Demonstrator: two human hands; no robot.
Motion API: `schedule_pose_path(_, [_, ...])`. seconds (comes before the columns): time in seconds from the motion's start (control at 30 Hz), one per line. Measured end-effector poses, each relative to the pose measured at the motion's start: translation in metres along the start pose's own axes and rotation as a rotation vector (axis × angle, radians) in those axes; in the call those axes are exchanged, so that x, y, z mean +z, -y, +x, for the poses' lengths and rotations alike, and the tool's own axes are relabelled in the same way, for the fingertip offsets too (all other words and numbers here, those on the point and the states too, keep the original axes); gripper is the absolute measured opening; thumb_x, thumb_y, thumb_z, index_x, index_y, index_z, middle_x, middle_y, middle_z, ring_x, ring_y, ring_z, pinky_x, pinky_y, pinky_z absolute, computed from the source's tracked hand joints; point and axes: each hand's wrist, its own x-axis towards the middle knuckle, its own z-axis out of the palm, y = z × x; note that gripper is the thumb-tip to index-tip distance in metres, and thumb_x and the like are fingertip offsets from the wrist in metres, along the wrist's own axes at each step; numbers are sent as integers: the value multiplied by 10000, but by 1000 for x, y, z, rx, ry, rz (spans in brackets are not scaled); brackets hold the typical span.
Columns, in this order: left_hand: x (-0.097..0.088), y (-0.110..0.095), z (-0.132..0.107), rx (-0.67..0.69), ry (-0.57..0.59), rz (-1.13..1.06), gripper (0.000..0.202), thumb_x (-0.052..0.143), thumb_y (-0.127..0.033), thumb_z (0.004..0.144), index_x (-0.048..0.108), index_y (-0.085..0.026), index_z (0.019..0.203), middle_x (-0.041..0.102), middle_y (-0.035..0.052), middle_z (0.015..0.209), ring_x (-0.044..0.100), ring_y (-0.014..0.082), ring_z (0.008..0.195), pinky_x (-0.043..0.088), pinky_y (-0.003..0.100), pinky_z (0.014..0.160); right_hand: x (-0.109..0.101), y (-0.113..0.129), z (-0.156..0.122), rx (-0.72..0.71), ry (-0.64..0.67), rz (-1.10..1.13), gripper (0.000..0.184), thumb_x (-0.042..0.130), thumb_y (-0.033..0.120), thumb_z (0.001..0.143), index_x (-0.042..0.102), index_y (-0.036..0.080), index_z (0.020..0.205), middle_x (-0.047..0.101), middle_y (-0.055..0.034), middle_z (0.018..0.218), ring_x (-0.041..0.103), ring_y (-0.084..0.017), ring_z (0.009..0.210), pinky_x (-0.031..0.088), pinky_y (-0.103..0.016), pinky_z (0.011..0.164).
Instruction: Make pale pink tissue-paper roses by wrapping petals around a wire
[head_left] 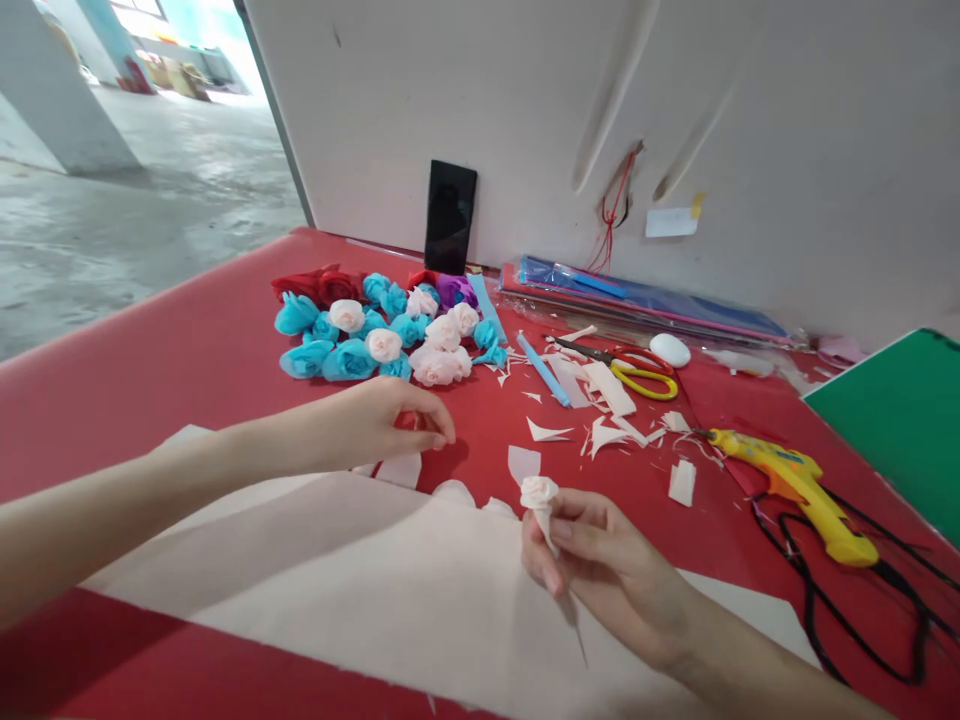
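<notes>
In the head view, my right hand (600, 560) pinches a small pale pink paper rose (538, 492) by its narrow cone-shaped base. A thin pointed stem sticks out below the fingers. My left hand (409, 415) hovers over the red tabletop with loosely curved fingers, a gap showing between thumb and forefinger and nothing visible in it. Below it lie cut paper petals (401, 470) along the edge of a large pale paper sheet (322, 560). Another cut petal (523, 462) lies just behind the rose.
Finished paper flowers (352, 360) in blue, pink, red and purple cluster at the back left. A black phone (450, 215) leans on the wall. Scissors (637, 372), a blue stick (545, 370), paper scraps (611, 388) and a corded yellow glue gun (795, 490) lie right.
</notes>
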Motion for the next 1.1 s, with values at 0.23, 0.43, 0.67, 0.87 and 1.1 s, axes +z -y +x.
schedule_pose_path(0.23, [24,2,-1,124,38,104,166,619,-313,908,657,-164,971,681,53,1025,655,198,874,551,399,792,2,1,0,7,7,-11,143,759,267,773,732,132,737,632,5,536,529,-62,515,338,-188,545])
schedule_pose_path(0.43, [21,-12,-4,87,-10,59,67,647,-206,823,683,-197,768,681,-18,793,628,146,695,498,265,642,1,0,0,0,-2,-20,145,767,271,764,727,134,740,630,13,543,529,-60,512,333,-197,544])
schedule_pose_path(0.67, [16,-23,-9,3,-17,9,169,580,-323,809,681,-224,717,701,-19,706,624,163,647,440,222,547,2,0,0,4,-23,-28,168,779,296,751,722,139,735,638,14,537,525,-70,510,357,-222,578])
schedule_pose_path(0.87, [9,-22,-12,50,-36,77,138,593,-222,830,689,-238,732,716,-19,720,612,220,835,449,277,675,3,0,-1,7,-32,-35,176,783,304,747,719,140,731,633,21,531,530,-78,511,371,-238,616])
schedule_pose_path(1.1, [4,-21,-11,23,-8,57,217,572,-326,938,642,-160,1058,668,55,1085,664,220,897,565,397,782,2,0,1,13,-12,-25,160,761,291,762,729,138,731,636,12,543,526,-71,506,359,-219,578])
